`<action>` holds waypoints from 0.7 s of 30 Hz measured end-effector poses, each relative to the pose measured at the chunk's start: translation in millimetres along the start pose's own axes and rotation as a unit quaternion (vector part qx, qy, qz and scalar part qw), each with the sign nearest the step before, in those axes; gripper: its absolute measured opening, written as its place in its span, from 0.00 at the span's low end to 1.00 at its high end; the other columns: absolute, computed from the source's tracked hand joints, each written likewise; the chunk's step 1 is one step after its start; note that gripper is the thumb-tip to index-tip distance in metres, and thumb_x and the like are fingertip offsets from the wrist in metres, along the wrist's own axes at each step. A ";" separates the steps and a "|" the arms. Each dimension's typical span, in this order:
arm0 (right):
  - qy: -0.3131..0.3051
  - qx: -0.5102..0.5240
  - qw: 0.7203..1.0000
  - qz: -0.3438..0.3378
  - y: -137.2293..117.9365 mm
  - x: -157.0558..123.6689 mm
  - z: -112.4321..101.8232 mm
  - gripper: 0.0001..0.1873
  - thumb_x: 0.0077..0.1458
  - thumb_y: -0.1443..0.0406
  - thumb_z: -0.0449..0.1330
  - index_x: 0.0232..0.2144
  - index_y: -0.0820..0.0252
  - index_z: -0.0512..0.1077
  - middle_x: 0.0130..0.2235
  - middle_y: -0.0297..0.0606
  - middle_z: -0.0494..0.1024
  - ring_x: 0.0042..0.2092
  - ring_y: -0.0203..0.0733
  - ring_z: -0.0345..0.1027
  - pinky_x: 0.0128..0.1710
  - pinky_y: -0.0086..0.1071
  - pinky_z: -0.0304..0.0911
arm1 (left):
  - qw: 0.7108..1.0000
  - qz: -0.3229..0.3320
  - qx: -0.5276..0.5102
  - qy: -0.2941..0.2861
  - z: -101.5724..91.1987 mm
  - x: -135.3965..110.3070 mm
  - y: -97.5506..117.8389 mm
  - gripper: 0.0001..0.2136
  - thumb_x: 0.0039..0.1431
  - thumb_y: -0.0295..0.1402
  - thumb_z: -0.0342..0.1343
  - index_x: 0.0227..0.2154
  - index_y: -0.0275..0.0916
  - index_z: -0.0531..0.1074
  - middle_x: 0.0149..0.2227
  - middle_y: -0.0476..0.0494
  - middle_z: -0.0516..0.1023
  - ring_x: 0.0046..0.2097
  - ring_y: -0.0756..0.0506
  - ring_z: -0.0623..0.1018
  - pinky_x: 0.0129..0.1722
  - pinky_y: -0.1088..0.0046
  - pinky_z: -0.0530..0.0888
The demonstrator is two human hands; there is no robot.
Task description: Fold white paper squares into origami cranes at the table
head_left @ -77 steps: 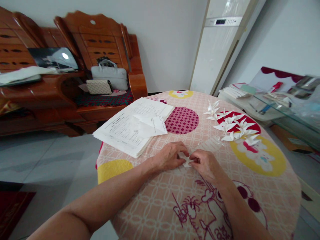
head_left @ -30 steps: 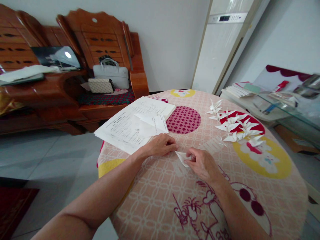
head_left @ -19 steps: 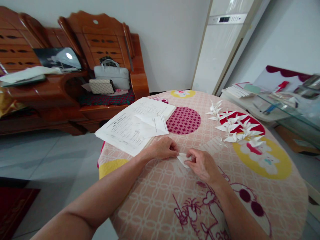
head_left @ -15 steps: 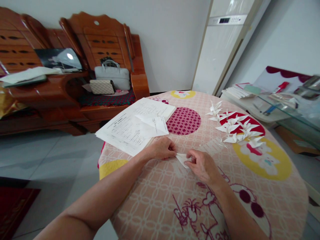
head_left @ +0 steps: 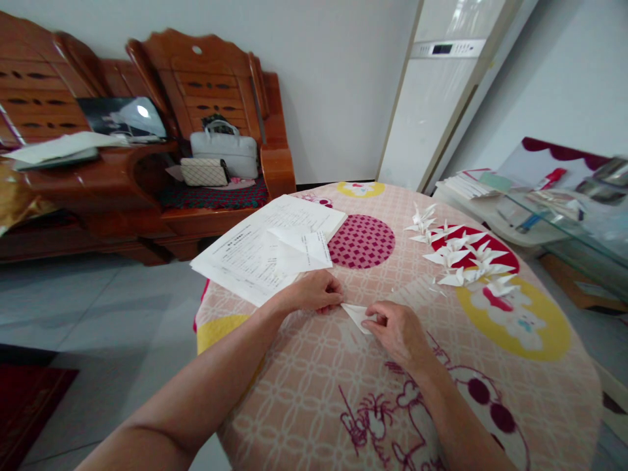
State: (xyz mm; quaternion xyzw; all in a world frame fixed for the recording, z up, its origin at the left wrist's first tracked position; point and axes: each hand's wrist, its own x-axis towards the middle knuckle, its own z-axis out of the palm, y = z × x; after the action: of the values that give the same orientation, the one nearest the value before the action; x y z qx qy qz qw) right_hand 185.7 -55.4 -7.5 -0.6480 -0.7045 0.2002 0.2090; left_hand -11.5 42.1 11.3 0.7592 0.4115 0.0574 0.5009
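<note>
A small piece of white paper (head_left: 356, 316), folded to a narrow point, lies low over the tablecloth between my two hands. My left hand (head_left: 318, 291) has its fingers curled together at the paper's left tip. From the other side, my right hand (head_left: 398, 327) pinches the paper's right end between thumb and fingers, covering part of it. Just beyond my left hand, a loose creased sheet (head_left: 307, 252) rests on a stack of printed paper (head_left: 235, 258). Several folded white paper cranes (head_left: 449, 255) stand grouped at the right of the table.
A patterned pink cloth covers the round table (head_left: 304, 392). Small paper scraps (head_left: 436, 288) lie near the cranes. A glass-topped side table (head_left: 564, 222) with clutter stands at the right. Behind are wooden chairs (head_left: 216, 85) holding bags, and a tall white air conditioner (head_left: 422, 98).
The view has shifted slightly. Both hands stay at the folded paper, and the left fingers sit slightly farther left along its tip. The cranes and paper stack are unmoved.
</note>
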 end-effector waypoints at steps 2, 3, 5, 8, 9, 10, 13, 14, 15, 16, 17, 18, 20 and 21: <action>-0.003 0.001 1.000 0.002 0.1 0.1 0.1 0.06 0.50 0.66 0.62 0.32 0.61 0.77 0.25 0.35 0.75 0.27 0.38 0.65 0.29 0.29 0.55 | 1.000 -0.005 -0.024 -0.005 0.9 1.5 -0.8 0.09 0.52 0.31 0.51 0.20 0.35 0.69 0.18 0.52 0.72 0.19 0.54 0.71 0.20 0.81 0.66; -0.003 0.001 1.000 0.002 0.2 0.1 0.0 0.06 0.50 0.66 0.62 0.32 0.61 0.77 0.25 0.35 0.75 0.27 0.38 0.65 0.29 0.29 0.55 | 0.999 -0.007 -0.032 -0.010 1.5 2.2 -1.1 0.10 0.53 0.32 0.51 0.19 0.35 0.69 0.18 0.51 0.72 0.19 0.54 0.71 0.20 0.81 0.67; -0.002 0.001 1.000 0.002 0.3 0.1 -0.4 0.06 0.50 0.66 0.62 0.32 0.61 0.77 0.24 0.35 0.75 0.26 0.37 0.65 0.29 0.29 0.54 | 0.999 -0.006 -0.043 -0.017 2.9 3.6 -1.9 0.10 0.53 0.32 0.52 0.19 0.35 0.69 0.18 0.52 0.72 0.18 0.54 0.71 0.20 0.82 0.67; -0.002 -0.001 1.000 0.001 -0.2 0.0 -1.0 0.06 0.50 0.66 0.62 0.32 0.60 0.77 0.24 0.34 0.74 0.26 0.37 0.65 0.29 0.29 0.54 | 0.998 -0.005 -0.064 -0.025 4.1 5.1 -3.1 0.10 0.53 0.33 0.53 0.19 0.34 0.70 0.18 0.52 0.72 0.18 0.55 0.71 0.20 0.83 0.67; -0.002 -0.003 1.000 0.001 -0.5 -0.1 -1.2 0.06 0.50 0.66 0.62 0.32 0.60 0.77 0.24 0.34 0.74 0.26 0.37 0.65 0.29 0.29 0.54 | 0.997 -0.006 -0.074 -0.028 4.2 5.5 -3.6 0.10 0.53 0.33 0.54 0.19 0.34 0.70 0.18 0.52 0.72 0.18 0.55 0.70 0.20 0.83 0.67; -0.002 -0.003 1.000 0.000 -0.7 -0.2 -1.3 0.06 0.50 0.66 0.62 0.32 0.60 0.77 0.24 0.34 0.74 0.26 0.37 0.65 0.29 0.29 0.55 | 0.996 -0.006 -0.085 -0.033 4.2 5.9 -4.1 0.10 0.53 0.33 0.54 0.20 0.34 0.70 0.18 0.52 0.72 0.18 0.55 0.70 0.20 0.83 0.67; -0.003 -0.001 1.000 -0.002 -0.7 -0.4 -1.1 0.05 0.50 0.66 0.62 0.32 0.60 0.77 0.24 0.34 0.74 0.26 0.37 0.65 0.29 0.29 0.55 | 0.992 -0.007 -0.117 -0.047 4.3 7.2 -5.8 0.09 0.52 0.33 0.57 0.20 0.34 0.72 0.18 0.52 0.73 0.19 0.56 0.71 0.20 0.83 0.67; -0.003 0.001 1.000 -0.002 -0.5 -0.4 -1.0 0.05 0.50 0.66 0.62 0.32 0.60 0.77 0.24 0.34 0.74 0.26 0.37 0.65 0.29 0.29 0.55 | 0.991 -0.009 -0.125 -0.050 4.4 7.6 -6.4 0.09 0.52 0.33 0.58 0.20 0.34 0.72 0.19 0.52 0.73 0.19 0.55 0.71 0.20 0.83 0.67; -0.001 0.003 1.000 -0.003 -0.2 -0.5 -0.9 0.05 0.50 0.66 0.62 0.32 0.59 0.76 0.24 0.34 0.74 0.26 0.37 0.65 0.29 0.29 0.55 | 0.990 -0.010 -0.133 -0.052 4.5 8.1 -7.0 0.08 0.51 0.32 0.58 0.21 0.34 0.72 0.19 0.52 0.73 0.19 0.55 0.71 0.20 0.83 0.67; -0.001 0.005 1.000 -0.003 0.0 -0.4 -0.8 0.05 0.50 0.66 0.62 0.32 0.59 0.76 0.24 0.34 0.74 0.26 0.37 0.65 0.28 0.28 0.55 | 0.989 -0.013 -0.140 -0.053 4.6 8.5 -7.6 0.08 0.51 0.32 0.59 0.21 0.34 0.72 0.19 0.52 0.73 0.19 0.55 0.71 0.20 0.83 0.67; 0.000 0.006 1.000 -0.002 0.2 -0.4 -0.7 0.05 0.50 0.66 0.61 0.32 0.59 0.76 0.24 0.34 0.74 0.26 0.37 0.65 0.28 0.28 0.54 | 0.988 -0.016 -0.146 -0.053 4.8 8.9 -8.2 0.08 0.50 0.32 0.59 0.21 0.34 0.72 0.19 0.52 0.73 0.19 0.56 0.71 0.20 0.83 0.66; 0.001 0.007 1.000 -0.002 0.3 -0.3 -0.7 0.05 0.50 0.66 0.61 0.31 0.59 0.76 0.24 0.33 0.74 0.26 0.37 0.65 0.28 0.28 0.54 | 0.987 -0.018 -0.151 -0.054 4.9 9.3 -8.8 0.07 0.50 0.32 0.59 0.21 0.34 0.72 0.19 0.52 0.73 0.19 0.56 0.71 0.19 0.83 0.66; -0.001 0.008 1.000 0.000 0.4 -0.2 -0.5 0.05 0.50 0.66 0.61 0.31 0.59 0.76 0.24 0.33 0.74 0.25 0.37 0.65 0.28 0.28 0.54 | 0.985 -0.022 -0.160 -0.055 5.0 10.0 -9.7 0.07 0.49 0.32 0.60 0.22 0.34 0.73 0.19 0.52 0.73 0.19 0.56 0.70 0.19 0.84 0.66; -0.001 0.009 1.000 0.001 0.4 -0.1 -0.3 0.05 0.50 0.66 0.61 0.31 0.59 0.76 0.23 0.33 0.74 0.25 0.37 0.65 0.28 0.28 0.54 | 0.985 -0.024 -0.162 -0.055 5.1 10.2 -10.1 0.07 0.48 0.32 0.61 0.22 0.34 0.73 0.19 0.52 0.73 0.19 0.56 0.71 0.19 0.84 0.65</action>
State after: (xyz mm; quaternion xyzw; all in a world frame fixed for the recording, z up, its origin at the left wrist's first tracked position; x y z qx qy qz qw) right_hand 186.2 -55.5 -7.4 -0.6464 -0.7024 0.2072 0.2141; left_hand -8.0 47.0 -2.6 0.6596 0.3867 0.0692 0.6408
